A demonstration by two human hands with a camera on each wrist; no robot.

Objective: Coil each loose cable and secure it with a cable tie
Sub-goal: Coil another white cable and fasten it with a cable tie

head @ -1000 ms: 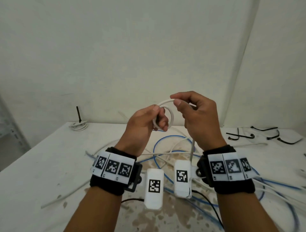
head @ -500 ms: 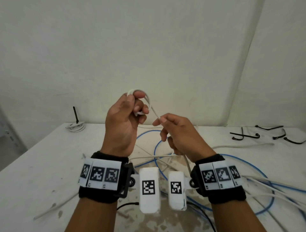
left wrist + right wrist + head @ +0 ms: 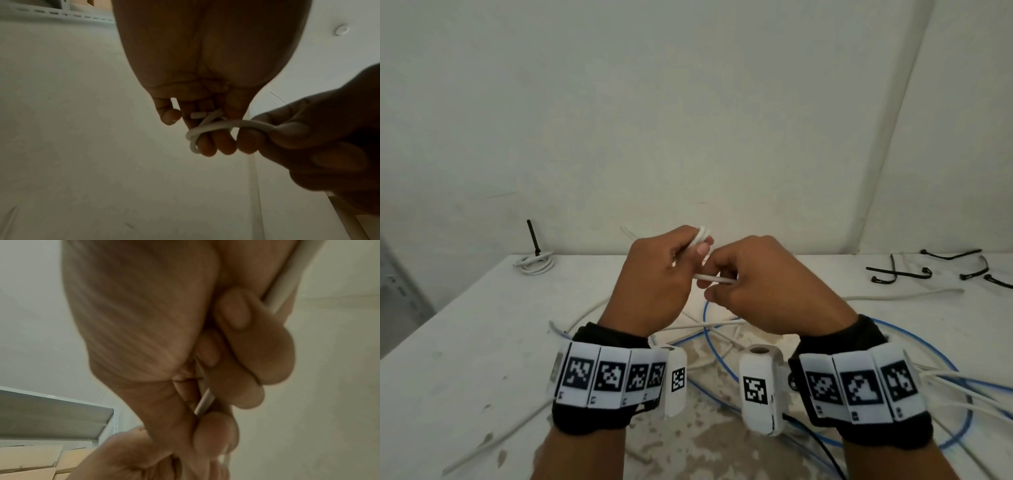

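Both hands are raised above the white table (image 3: 465,342), close together. My left hand (image 3: 654,284) holds a white cable (image 3: 702,234) looped in small turns around its fingers; the left wrist view shows the cable (image 3: 207,128) wound round the fingers (image 3: 207,146), its cut end poking out. My right hand (image 3: 760,284) pinches the strand (image 3: 717,279) leading off the loops, and in the right wrist view the cable (image 3: 205,400) runs through its curled fingers (image 3: 236,386). Several black cable ties (image 3: 900,272) lie at the back right.
Loose blue cable (image 3: 722,363) and white cables (image 3: 893,295) sprawl over the table under my wrists and to the right. A coiled white cable (image 3: 534,265) with a black tie standing up lies at the back left. A wall corner stands behind the table.
My hands have dropped lower and come closer together. The single raised loop is now small turns around my left fingers, and my right hand has moved up beside it along the strand.
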